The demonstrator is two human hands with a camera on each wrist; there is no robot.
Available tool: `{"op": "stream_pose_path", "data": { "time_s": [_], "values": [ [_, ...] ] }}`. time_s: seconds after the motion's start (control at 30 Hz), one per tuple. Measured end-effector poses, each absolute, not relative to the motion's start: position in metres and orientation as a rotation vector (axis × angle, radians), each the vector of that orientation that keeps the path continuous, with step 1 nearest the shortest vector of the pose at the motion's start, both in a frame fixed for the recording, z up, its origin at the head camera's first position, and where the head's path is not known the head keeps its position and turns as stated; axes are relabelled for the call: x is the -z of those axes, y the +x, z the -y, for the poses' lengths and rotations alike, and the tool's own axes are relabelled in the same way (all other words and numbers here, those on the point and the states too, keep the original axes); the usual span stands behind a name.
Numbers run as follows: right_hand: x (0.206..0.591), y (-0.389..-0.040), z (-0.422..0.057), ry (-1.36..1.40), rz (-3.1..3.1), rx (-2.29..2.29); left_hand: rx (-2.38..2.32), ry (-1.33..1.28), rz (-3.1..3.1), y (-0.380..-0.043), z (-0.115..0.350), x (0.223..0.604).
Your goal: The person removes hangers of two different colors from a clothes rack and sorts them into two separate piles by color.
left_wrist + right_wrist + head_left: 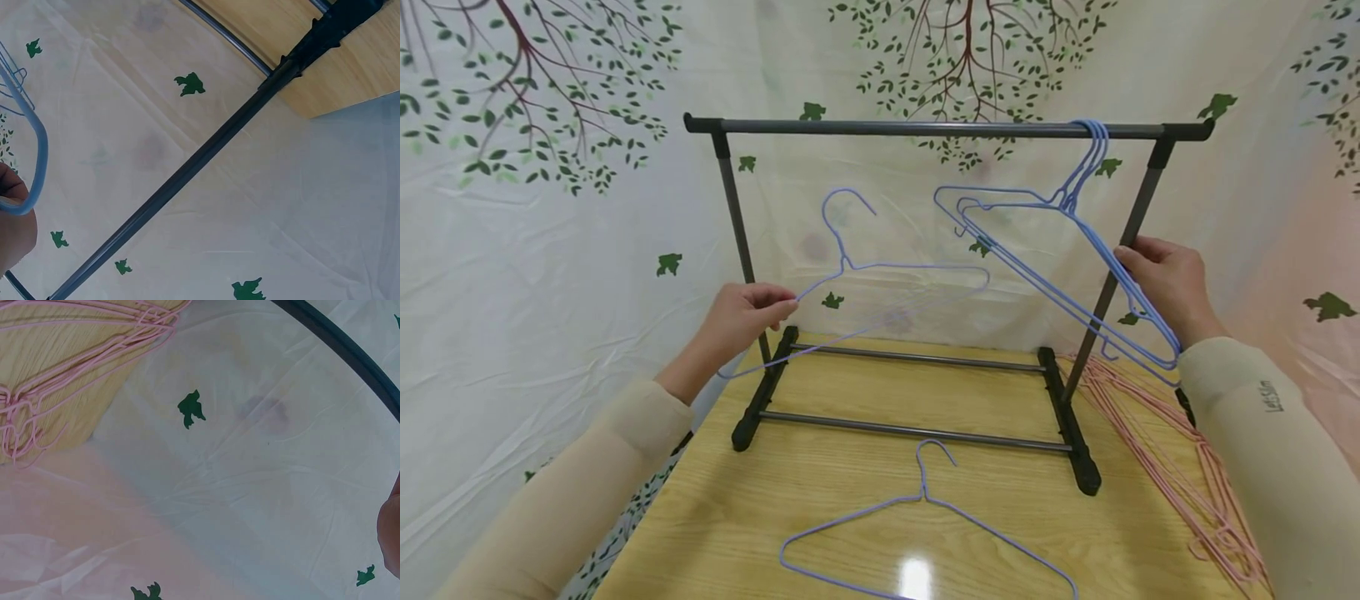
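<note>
While my left grip (741, 312) pinches one blue hanger (910, 267) at its shoulder, hook upward, near the rack (880, 128), my right grip (1168, 279) sits at the right post (1141, 204) and several hung blue hangers (1070, 202); whether closed on either, I cannot tell. Another blue hanger (924, 493): flat, tabletop (865, 392). Right sleeve (1262, 450) lettering: apparently "LetsSlim".

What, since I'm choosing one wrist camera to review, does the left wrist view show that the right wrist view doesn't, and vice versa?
Left wrist only: part of the left hand holding a blue hanger, more blue hangers beyond, and a black clothes-rack foot.
Right wrist only: pink hangers and part of the right hand.
Both: a dark clothes-rack upright, some wooden table and pale cloth with green leaf prints.
</note>
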State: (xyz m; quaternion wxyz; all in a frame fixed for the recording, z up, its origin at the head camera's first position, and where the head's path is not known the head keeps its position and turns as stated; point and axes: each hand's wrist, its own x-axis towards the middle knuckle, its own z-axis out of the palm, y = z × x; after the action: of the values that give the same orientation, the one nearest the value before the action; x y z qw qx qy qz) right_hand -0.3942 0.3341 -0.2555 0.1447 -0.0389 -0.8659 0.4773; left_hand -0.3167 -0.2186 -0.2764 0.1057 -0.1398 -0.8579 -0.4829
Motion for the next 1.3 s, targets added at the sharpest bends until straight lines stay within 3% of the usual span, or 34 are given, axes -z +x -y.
{"op": "stream_pose_path", "data": {
  "time_s": [0.43,1.0,1.3],
  "values": [
    [0.259,-0.394,-0.336,-0.100,2.500,-1.333,1.476,-0.545,2.723,-0.313,0.220,0.320],
    [0.258,-0.395,-0.334,-0.124,2.508,-1.333,1.678,-0.818,2.869,-0.290,0.188,0.376],
    [0.253,-0.394,-0.331,-0.135,2.506,-1.364,1.795,-0.817,2.932,-0.269,0.169,0.408]
  ]
}}
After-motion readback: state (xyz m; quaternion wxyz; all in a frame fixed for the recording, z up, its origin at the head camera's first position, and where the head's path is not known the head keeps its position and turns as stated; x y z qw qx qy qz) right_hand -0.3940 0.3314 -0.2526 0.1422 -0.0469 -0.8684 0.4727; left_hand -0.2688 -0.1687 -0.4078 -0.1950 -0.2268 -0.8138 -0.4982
